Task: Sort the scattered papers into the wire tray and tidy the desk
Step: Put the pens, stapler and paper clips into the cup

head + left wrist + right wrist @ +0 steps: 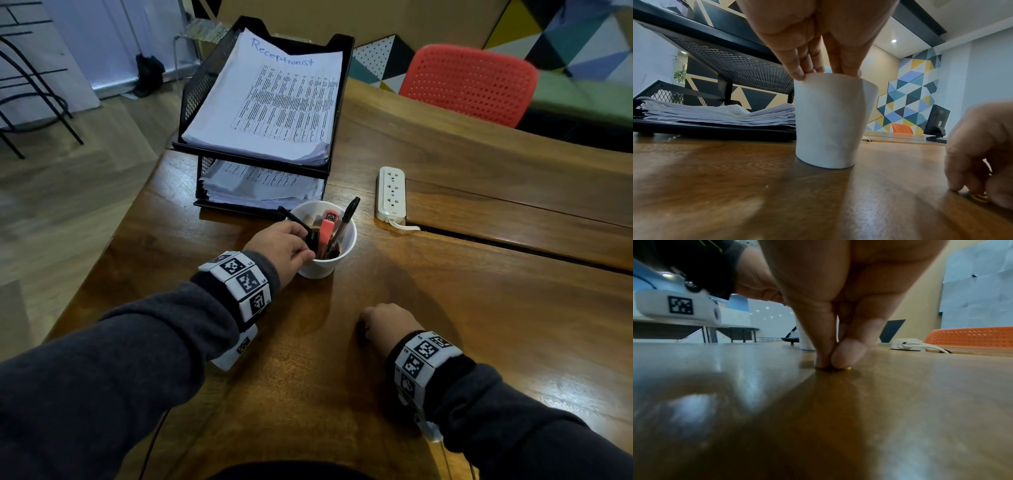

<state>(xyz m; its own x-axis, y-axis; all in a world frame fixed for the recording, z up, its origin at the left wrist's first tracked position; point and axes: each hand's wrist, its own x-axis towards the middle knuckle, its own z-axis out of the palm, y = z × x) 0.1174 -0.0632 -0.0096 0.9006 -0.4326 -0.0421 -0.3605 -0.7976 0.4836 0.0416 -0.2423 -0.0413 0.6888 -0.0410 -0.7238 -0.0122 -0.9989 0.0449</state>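
A black wire tray (193, 99) with two tiers stands at the desk's far left. A stack of papers (274, 102) fills its top tier and more papers (715, 113) lie in the lower one. In front of it stands a white cup (325, 269) with pens and a pink stapler (325, 233). My left hand (306, 245) holds the cup's (830, 121) rim, fingers over its near left edge. My right hand (366, 325) is down on the wood, thumb and finger pinching a small yellow object (848, 368) against the desk. That object (979, 197) is mostly hidden under the fingers.
A white power strip (391, 193) lies right of the cup, its cord running into a slot in the desk (496, 308). A red chair (469, 82) stands behind the far edge. The desk's left edge drops to the floor beside the tray.
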